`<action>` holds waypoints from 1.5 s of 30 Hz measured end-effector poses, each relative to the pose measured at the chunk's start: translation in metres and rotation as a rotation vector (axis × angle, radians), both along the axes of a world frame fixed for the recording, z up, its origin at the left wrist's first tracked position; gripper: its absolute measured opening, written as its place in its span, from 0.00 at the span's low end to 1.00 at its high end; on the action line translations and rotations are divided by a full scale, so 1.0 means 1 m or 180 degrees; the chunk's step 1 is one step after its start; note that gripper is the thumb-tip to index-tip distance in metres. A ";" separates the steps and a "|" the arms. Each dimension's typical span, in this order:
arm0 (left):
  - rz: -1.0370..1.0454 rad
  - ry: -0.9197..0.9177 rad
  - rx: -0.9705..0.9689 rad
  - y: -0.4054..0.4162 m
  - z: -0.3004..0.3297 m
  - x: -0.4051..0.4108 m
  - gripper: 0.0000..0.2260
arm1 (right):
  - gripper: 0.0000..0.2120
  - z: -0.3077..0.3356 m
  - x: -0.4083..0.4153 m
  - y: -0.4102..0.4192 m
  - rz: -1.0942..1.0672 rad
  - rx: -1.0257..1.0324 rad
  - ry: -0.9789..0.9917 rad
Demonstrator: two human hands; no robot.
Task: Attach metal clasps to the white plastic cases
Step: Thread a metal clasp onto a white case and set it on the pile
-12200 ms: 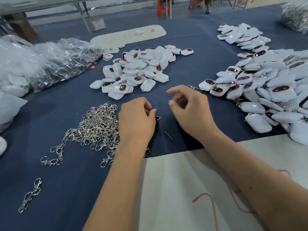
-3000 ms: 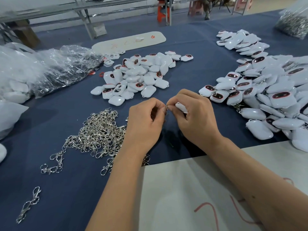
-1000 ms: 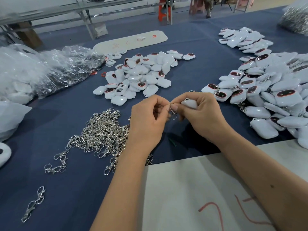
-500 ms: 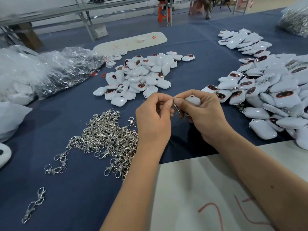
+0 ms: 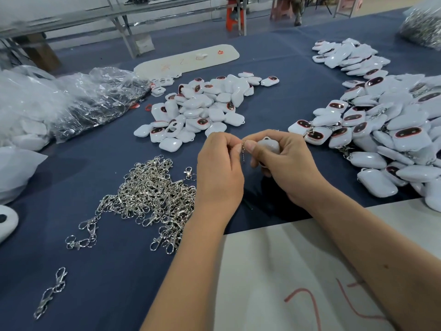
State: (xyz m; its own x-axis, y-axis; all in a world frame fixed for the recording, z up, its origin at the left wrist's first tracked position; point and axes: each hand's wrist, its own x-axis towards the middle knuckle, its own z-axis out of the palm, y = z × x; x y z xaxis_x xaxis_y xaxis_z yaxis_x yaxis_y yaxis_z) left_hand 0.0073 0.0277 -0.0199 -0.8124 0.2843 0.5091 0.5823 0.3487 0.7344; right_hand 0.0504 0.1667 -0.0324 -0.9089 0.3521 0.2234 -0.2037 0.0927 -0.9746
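**Clasp meets case, right between the thumbs**

Both hands are up off the cloth [image 5: 274,108], working nose to nose. The right hand [image 5: 286,163] has its fingers curled round one white case [image 5: 270,145], the small loop on the case's top edge turned up and away from the wrist. The left hand [image 5: 218,168] pinches a clasp [image 5: 243,152] between thumb and forefinger; the clasp hangs down from the pinch, long axis near vertical, in the narrow gap between the two thumbs. It sits just inward of the case, to the right hand's thumb side, touching or all but touching it. Whether the ring is already through the loop I cannot tell: the fingertips hide the join.

So the move, as I read it, is a short sideways feed from the left hand toward the case's loop, with the right hand only steadying.

Room is fine. The clasp pile [image 5: 152,194] lies just outboard of the left wrist; the loose cases [image 5: 202,108] lie beyond the knuckles; the big heap [image 5: 381,139] lies outboard of the right hand, near but apart. The pale board [image 5: 286,271] runs under both forearms, its edge behind the wrists.
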 end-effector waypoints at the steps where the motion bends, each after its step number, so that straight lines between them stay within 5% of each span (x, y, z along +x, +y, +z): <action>1: -0.0010 0.0052 -0.0109 -0.001 0.000 -0.002 0.04 | 0.05 -0.001 -0.001 0.001 -0.0024 -0.0033 -0.0057; 5: -0.0146 -0.0011 -0.0388 -0.006 0.000 -0.005 0.07 | 0.15 -0.002 -0.004 0.006 -0.0230 -0.0436 -0.0283; 16: -0.0564 -0.0330 -0.0981 -0.005 0.003 0.001 0.05 | 0.02 0.002 -0.003 0.005 -0.0815 0.0288 -0.0206; 28: -0.0429 -0.0300 -0.1068 -0.003 0.005 0.001 0.05 | 0.05 0.003 0.001 0.004 -0.0760 0.0783 -0.0452; 45: -0.0436 -0.0295 -0.1302 -0.003 0.002 0.002 0.06 | 0.06 0.004 0.001 0.004 -0.0871 0.0624 -0.0479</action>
